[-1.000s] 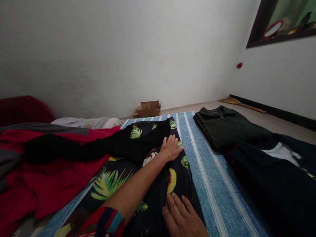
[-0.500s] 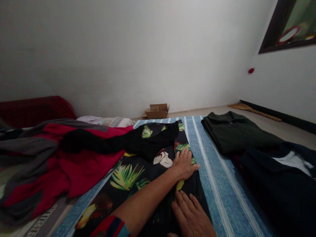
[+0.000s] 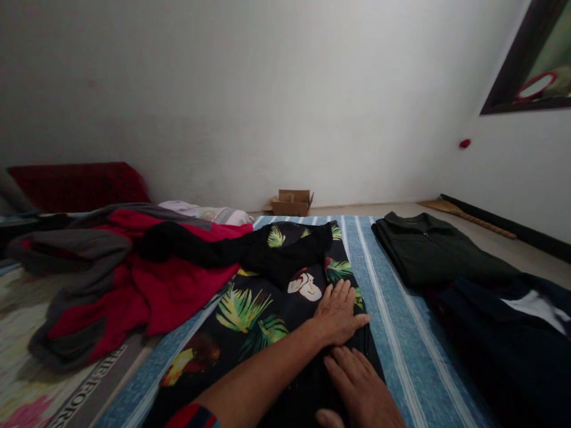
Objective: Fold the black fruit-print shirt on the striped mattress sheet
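Observation:
A black garment with a leaf print [image 3: 243,306] is spread on the blue striped sheet, showing green palm leaves and a white coconut pattern. One plain black sleeve [image 3: 214,252] lies across its far part and reaches left. My left hand [image 3: 339,314] rests flat on the garment's right side, fingers stretched forward and thumb out to the right. Just nearer to me, my right hand [image 3: 366,386] presses flat on the same garment, its fingertips close to my left wrist. Both hands have their fingers extended and grasp nothing.
A pink and grey garment [image 3: 178,291] lies loosely at left. On the right are a folded dark green collared top [image 3: 439,255] and a navy garment [image 3: 504,351]. The blue striped sheet [image 3: 392,351] runs beneath. A cardboard box [image 3: 291,205] stands by the wall.
My left hand has slid a little towards me over the leaf-print garment, closing the gap to my right hand. The camera view has shifted slightly, so things appear further right.

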Tool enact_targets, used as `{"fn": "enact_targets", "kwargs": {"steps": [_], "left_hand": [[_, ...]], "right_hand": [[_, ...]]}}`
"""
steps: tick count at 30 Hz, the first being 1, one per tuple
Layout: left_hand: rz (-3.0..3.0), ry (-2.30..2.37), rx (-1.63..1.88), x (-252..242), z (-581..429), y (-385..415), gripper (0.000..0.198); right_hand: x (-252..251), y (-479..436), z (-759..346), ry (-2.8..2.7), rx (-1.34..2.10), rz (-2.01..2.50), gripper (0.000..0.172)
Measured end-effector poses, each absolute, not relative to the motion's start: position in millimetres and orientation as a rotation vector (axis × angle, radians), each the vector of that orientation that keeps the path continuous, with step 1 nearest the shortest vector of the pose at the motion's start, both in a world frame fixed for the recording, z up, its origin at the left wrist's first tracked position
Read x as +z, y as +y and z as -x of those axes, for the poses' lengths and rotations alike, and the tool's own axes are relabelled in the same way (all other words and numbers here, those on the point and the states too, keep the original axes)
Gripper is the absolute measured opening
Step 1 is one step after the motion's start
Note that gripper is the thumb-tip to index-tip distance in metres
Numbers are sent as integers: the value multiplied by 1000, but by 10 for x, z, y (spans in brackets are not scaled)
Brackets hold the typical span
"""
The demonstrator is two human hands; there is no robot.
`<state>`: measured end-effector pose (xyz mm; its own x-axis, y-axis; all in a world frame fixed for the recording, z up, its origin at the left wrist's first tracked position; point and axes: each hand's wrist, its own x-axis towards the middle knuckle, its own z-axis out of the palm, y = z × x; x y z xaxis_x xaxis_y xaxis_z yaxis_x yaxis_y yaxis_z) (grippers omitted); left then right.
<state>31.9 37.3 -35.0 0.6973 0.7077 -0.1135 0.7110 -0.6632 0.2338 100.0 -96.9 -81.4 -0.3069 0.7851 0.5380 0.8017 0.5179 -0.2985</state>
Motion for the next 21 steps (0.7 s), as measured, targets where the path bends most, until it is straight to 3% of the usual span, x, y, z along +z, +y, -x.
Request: {"fn": "enact_targets", "kwargs": {"steps": [3,5,9,15,21], "left_hand": [[-2659,1078,-20,-355,-216,290,75],[-2685,1022,-43,-378,-145,236,71],[-2717,916,-18,-384,-64,126,69],[-2504,1000,109,-286,-5,-4,79],[-2417,980,61,-203,92,-84,74]], "right_hand": [[-426,-990,-1096,-2054,110,1168,25],[-196,-916,-1180,-1964,215,1202,21],[-76,-381,-1339,-1857,169,1328,26],[-420,706,-1356,-2068,221,1410,45],[-649,914,-1209,-2276,224,1683,53]]}}
